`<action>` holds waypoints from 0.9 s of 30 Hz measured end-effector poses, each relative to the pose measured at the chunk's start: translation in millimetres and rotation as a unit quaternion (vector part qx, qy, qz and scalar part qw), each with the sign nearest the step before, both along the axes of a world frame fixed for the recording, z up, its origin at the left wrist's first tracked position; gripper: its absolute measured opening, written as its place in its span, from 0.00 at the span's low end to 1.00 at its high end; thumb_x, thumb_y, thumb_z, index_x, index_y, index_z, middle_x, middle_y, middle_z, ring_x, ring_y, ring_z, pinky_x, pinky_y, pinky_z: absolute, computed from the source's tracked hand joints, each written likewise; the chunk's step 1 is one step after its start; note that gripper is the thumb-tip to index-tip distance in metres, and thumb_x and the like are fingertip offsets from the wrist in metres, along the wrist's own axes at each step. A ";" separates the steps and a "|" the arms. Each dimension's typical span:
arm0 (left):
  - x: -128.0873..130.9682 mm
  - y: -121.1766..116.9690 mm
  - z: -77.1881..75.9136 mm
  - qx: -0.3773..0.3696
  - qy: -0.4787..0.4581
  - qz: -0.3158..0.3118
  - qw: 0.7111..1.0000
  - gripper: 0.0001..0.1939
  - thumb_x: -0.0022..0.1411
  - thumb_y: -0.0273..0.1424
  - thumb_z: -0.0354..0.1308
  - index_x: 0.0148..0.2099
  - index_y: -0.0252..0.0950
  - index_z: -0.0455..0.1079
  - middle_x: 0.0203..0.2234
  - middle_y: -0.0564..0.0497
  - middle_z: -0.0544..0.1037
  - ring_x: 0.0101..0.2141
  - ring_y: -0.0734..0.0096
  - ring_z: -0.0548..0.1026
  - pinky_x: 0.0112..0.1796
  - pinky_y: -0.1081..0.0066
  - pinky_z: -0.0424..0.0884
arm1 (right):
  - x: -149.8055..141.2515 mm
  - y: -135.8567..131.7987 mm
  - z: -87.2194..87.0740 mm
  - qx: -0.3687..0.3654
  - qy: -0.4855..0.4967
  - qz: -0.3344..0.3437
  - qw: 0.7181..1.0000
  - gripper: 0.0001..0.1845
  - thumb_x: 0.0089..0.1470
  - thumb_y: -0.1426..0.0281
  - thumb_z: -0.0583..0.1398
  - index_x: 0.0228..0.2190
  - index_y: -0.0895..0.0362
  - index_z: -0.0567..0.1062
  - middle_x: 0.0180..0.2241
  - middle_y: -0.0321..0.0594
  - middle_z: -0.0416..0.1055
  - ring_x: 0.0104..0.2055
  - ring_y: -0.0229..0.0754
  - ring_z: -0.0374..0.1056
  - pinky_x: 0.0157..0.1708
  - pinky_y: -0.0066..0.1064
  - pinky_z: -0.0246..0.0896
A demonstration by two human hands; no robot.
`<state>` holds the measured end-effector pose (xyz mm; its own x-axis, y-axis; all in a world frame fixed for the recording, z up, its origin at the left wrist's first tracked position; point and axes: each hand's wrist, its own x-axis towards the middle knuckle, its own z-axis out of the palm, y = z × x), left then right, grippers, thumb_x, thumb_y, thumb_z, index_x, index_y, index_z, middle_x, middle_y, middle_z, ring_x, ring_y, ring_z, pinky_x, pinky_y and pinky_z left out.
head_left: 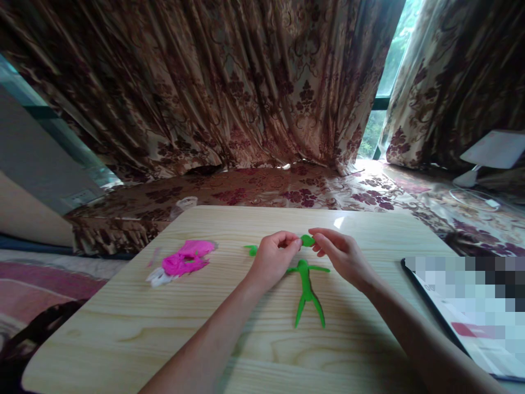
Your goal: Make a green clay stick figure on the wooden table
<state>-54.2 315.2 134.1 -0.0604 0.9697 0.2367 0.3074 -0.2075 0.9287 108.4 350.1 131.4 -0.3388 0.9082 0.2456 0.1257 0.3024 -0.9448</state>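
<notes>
Between both hands, just above the table, is a small flattened piece of green modelling clay (307, 241). My left hand (273, 254) pinches its left end between thumb and fingers. On the opposite end, the thumb and fingers of my right hand (338, 253) are closed. Below them a green clay figure (305, 282) lies flat, with a body, two spread arms and two legs; my left hand partly covers its left arm. Another small green clay piece (251, 250) lies beside my left hand, partly hidden by it.
On the left of the wooden table (143, 328) lies a crumpled pink wrapper (191, 260) with white plastic (159, 277). A tablet-like device (463, 323), its screen blurred, rests at the right edge. Behind are patterned curtains (246, 82) and a white lamp (494, 149).
</notes>
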 end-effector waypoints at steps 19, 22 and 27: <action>-0.1 0.3 0.4 -0.021 0.004 -0.014 1.000 0.12 0.54 0.37 0.52 0.32 0.33 0.70 0.23 0.53 0.73 0.27 0.73 0.69 0.31 0.74 0.64 | -2.2 1.2 -6.7 0.052 -0.050 -0.011 0.997 0.11 0.49 0.65 0.57 0.31 0.59 0.76 0.26 0.37 0.72 0.26 0.37 0.64 0.25 0.26 0.59; -5.0 1.6 2.9 -0.008 0.041 0.001 0.999 0.15 0.57 0.38 0.48 0.33 0.34 0.71 0.24 0.52 0.74 0.29 0.71 0.70 0.32 0.73 0.64 | -1.8 3.3 -10.9 0.059 -0.053 -0.017 0.997 0.11 0.50 0.66 0.55 0.29 0.59 0.75 0.24 0.36 0.71 0.25 0.36 0.64 0.25 0.26 0.59; -15.2 1.2 4.4 0.049 0.215 0.041 0.974 0.11 0.56 0.34 0.49 0.31 0.37 0.71 0.28 0.51 0.73 0.32 0.70 0.69 0.35 0.72 0.62 | 3.3 10.8 -18.3 0.115 -0.075 -0.067 0.988 0.09 0.49 0.69 0.56 0.28 0.58 0.75 0.26 0.37 0.71 0.28 0.38 0.65 0.29 0.28 0.59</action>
